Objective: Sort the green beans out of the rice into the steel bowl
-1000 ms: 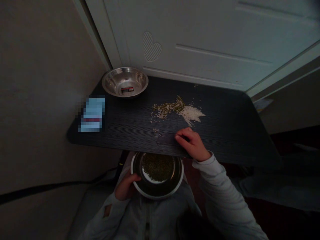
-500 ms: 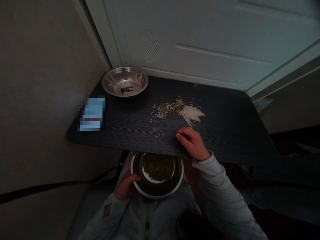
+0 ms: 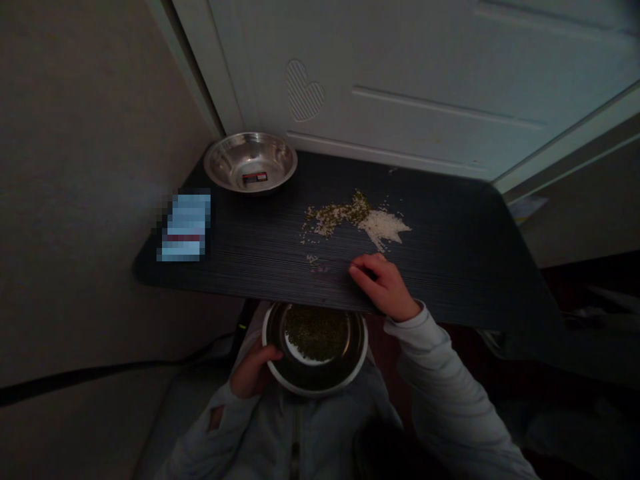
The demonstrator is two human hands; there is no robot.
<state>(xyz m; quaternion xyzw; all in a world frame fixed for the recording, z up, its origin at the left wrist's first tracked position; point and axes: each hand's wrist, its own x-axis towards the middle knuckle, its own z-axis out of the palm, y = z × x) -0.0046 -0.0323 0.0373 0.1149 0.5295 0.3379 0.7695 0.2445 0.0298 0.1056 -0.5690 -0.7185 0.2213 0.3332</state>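
My left hand (image 3: 254,371) grips the left rim of a metal bowl (image 3: 316,385) on my lap, thumb over the edge. Small green beans (image 3: 320,333) cover part of its bottom, and the bowl's far edge is under the tabletop. Over the front part of the table, my right hand (image 3: 384,285) is closed, thumb against the curled fingers; whatever may be between them is hidden. Just beyond it lies a heap of white rice (image 3: 384,227). Green beans mixed with rice (image 3: 340,215) spread leftward from the heap, and a few loose grains (image 3: 312,260) lie nearer me.
A second metal bowl (image 3: 251,163) with a label inside stands at the table's back left. A blurred-out phone-like screen (image 3: 185,227) lies at the left end of the dark table (image 3: 460,240). Behind rises a white door (image 3: 400,60); a wall (image 3: 90,173) borders the left side.
My right hand has shifted very slightly left over the table. My left hand and the bowl hold their place, and the heaps look the same.
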